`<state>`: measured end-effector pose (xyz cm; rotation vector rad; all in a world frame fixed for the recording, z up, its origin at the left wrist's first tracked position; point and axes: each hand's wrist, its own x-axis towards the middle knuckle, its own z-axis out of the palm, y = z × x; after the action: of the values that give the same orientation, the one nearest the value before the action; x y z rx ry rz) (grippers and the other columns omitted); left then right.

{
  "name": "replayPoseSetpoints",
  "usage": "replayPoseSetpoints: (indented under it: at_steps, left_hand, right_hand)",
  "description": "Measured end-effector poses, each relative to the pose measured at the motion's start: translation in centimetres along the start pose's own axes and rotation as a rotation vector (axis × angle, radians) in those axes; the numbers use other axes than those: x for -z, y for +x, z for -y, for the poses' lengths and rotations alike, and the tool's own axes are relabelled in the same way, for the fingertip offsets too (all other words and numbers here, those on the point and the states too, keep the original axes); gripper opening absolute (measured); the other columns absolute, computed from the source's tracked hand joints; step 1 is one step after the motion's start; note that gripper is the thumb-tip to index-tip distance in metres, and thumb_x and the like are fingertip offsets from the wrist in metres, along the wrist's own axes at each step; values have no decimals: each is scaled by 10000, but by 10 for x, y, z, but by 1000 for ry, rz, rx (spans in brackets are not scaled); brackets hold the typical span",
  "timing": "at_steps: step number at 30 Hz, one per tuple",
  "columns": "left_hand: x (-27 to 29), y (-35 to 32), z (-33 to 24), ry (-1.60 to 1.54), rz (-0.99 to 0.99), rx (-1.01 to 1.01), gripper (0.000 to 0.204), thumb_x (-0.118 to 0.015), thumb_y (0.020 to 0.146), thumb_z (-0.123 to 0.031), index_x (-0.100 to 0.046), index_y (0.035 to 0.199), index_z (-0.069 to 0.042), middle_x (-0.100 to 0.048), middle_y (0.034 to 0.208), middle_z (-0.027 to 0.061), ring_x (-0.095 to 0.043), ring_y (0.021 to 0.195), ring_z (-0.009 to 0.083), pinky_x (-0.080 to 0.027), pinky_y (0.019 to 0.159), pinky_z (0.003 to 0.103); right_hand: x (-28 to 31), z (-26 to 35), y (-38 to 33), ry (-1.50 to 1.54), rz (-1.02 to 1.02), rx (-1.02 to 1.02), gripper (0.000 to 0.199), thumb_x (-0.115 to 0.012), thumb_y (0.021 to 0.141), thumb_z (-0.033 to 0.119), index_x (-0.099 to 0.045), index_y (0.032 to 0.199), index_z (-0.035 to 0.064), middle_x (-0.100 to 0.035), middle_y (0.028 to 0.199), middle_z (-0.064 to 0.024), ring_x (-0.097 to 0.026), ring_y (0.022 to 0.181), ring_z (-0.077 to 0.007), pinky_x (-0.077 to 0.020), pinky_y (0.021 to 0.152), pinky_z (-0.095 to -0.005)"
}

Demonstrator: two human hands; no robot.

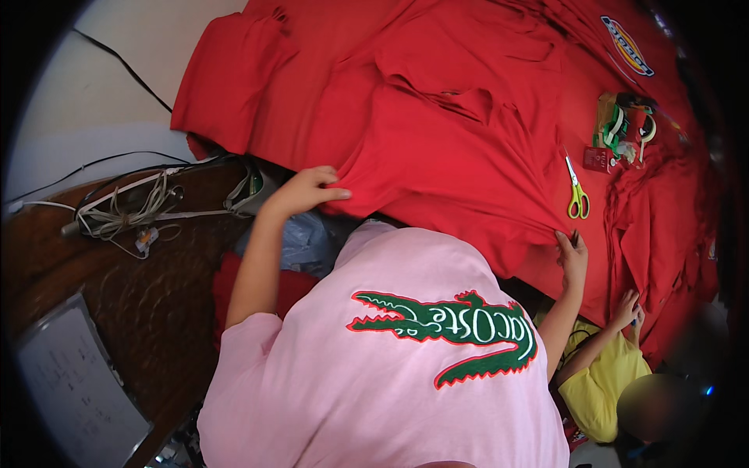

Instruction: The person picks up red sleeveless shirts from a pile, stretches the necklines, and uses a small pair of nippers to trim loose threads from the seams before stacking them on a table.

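A large red cloth (437, 132) lies spread in front of me, with folds and cut pieces on top. My left hand (306, 190) pinches its near edge at the left. My right hand (573, 257) grips the same near edge further right, and the cloth is pulled taut between them. My pink shirt (390, 366) fills the lower middle and hides whatever lies under the cloth's edge.
Scissors with yellow-green handles (576, 193) lie on the cloth near my right hand. A small pile of tape rolls and packets (622, 131) sits behind them. Another person in a yellow top (601, 382) has a hand (628, 308) on the cloth at right. Tangled cables (125, 209) and a white board (78, 386) lie at left.
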<state>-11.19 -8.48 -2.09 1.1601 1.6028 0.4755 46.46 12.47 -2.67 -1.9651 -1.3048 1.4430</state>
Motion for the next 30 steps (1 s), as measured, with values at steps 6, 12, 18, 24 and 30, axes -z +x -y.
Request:
replayPoseSetpoints:
  at_steps: [6,12,18,24,30]
  left_hand:
    - [114,-84,-58,-602,-77,-474,292,-815,824,-254,-738,886,21,-742,1020,151,-698,941,269,-496,967,448]
    - [218,9,-131,-700,-191,-679,304,-693,999,-159,-677,1259,-3,-702,1245,88,-643,1190,178,-492,1044,352]
    - [225,134,-266,-698,-448,-635,326,-630,1025,-273,-647,1274,-64,-720,1113,90,-676,978,171,-541,850,326]
    - [176,204,-213,-355,-697,-647,340,-659,1014,-287,-623,1287,-88,-671,1186,39,-618,1092,158,-486,931,312]
    - [51,127,-4,118,-537,-510,369,-601,858,85,-681,1203,-20,-668,1336,117,-574,1322,224,-401,1148,338]
  right_hand:
    - [74,51,-48,250,132,271,151,-763,915,143,-626,957,96,-541,687,47,-467,528,-33,-342,506,-188]
    - [67,170,-15,419,-22,486,137,-744,965,180,-627,1002,120,-483,731,99,-402,568,1,-326,549,-180]
    - [67,258,77,486,-115,674,215,-728,972,182,-683,1134,49,-699,885,-19,-361,534,-17,-321,533,-211]
    - [7,205,55,190,-217,640,303,-737,936,151,-701,1219,51,-745,984,18,-468,627,-14,-394,580,-196]
    - [-44,-2,9,-170,-85,609,388,-715,867,-28,-693,1248,39,-697,1239,-54,-629,1162,-148,-491,929,-272]
